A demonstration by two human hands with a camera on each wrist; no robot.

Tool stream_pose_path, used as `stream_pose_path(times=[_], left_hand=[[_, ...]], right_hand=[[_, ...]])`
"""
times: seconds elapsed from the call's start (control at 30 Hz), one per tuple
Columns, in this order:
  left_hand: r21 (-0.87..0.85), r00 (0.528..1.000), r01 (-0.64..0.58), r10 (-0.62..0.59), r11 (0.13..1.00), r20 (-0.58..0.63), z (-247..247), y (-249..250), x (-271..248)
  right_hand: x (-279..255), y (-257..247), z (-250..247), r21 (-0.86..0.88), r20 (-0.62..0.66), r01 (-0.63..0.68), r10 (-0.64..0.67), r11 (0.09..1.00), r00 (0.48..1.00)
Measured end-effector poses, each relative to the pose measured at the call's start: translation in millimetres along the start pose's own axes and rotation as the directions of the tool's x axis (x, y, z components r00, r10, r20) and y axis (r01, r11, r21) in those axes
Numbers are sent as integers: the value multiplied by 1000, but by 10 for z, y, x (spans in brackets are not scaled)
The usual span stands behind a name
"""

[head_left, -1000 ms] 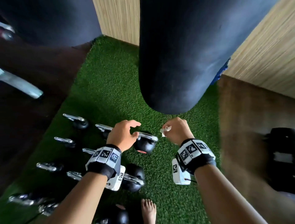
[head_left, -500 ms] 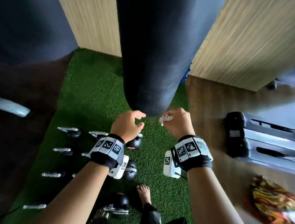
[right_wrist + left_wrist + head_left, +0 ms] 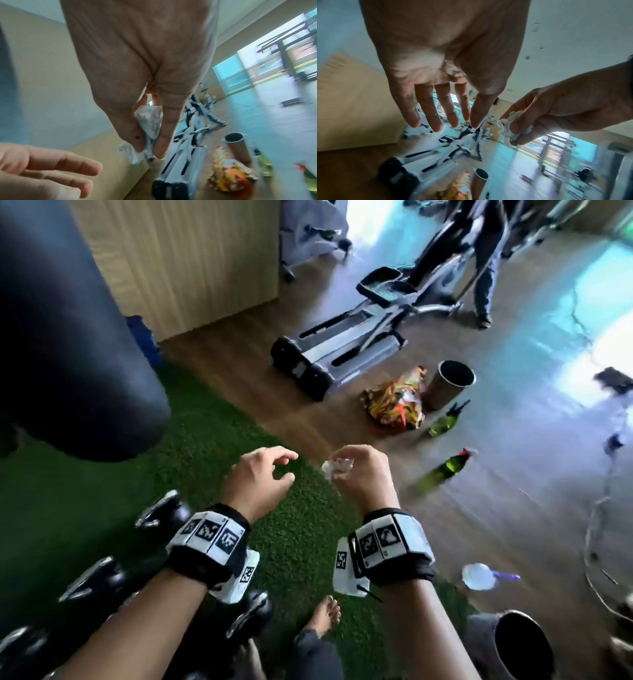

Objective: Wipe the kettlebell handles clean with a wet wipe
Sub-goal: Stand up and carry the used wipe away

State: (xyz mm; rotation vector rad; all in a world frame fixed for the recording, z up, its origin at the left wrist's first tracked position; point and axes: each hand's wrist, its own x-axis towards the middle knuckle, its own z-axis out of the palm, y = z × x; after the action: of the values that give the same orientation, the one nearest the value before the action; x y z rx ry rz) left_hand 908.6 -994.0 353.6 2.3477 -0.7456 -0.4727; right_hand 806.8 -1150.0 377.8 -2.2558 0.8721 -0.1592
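My right hand (image 3: 359,470) pinches a crumpled white wet wipe (image 3: 336,467) between thumb and fingers; the wipe (image 3: 148,125) shows bunched in the right wrist view and again (image 3: 513,128) in the left wrist view. My left hand (image 3: 263,477) hangs beside it, fingers (image 3: 436,115) loosely spread and holding nothing. Several black kettlebells with chrome handles (image 3: 161,508) stand on the green turf (image 3: 102,508) at the lower left, below and behind both hands. Neither hand touches a kettlebell.
A dark punching bag (image 3: 68,354) hangs at the left. On the wooden floor ahead lie a grey exercise machine (image 3: 335,354), a colourful bag (image 3: 394,405), a metal bin (image 3: 448,385) and green bottles (image 3: 445,467). A second dark bin (image 3: 520,645) stands at lower right, near my bare foot (image 3: 325,618).
My left hand has let go of the kettlebell handle and lifted. The view has swung right, away from the kettlebells toward the wooden floor. The right hand keeps the wipe.
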Motion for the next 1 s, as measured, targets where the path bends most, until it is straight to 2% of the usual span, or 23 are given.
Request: stream_pose_path(times=[0.07, 0.13, 0.2, 0.3, 0.43, 0.53, 0.63, 0.77, 1.0], left_hand=[[34, 989, -112, 109, 993, 99, 349, 477, -96], [50, 955, -232, 218, 971, 200, 733, 959, -233], [36, 903, -340, 316, 940, 290, 1123, 1415, -426], [-13, 801, -471, 433, 882, 413, 1741, 2079, -789], [-63, 666, -557, 490, 828, 563, 2589, 2830, -1339], [-85, 598, -575, 489, 814, 635, 3220, 3261, -1742], [-85, 570, -566, 464, 820, 678, 3790, 3573, -2051], [-61, 573, -538, 418, 840, 705, 4448, 3851, -2258], [54, 580, -495, 283, 867, 764, 5744, 4117, -2068]], right_hand=[[-338, 458, -360, 36, -113, -102, 105, 994, 988], [-735, 925, -704, 71, -203, -210, 220, 975, 954], [-1182, 1394, -1013, 77, -282, -316, 325, 946, 903], [-1888, 2061, -1465, 132, -380, -459, 473, 878, 795], [-2753, 2843, -1990, 189, -469, -570, 583, 800, 663], [-3274, 3439, -2288, 236, -496, -621, 642, 748, 585], [-3627, 4032, -2488, 287, -463, -660, 704, 694, 539], [-3842, 4713, -2645, 288, -402, -696, 743, 658, 535], [-3607, 5965, -2719, 354, -286, -771, 846, 529, 449]])
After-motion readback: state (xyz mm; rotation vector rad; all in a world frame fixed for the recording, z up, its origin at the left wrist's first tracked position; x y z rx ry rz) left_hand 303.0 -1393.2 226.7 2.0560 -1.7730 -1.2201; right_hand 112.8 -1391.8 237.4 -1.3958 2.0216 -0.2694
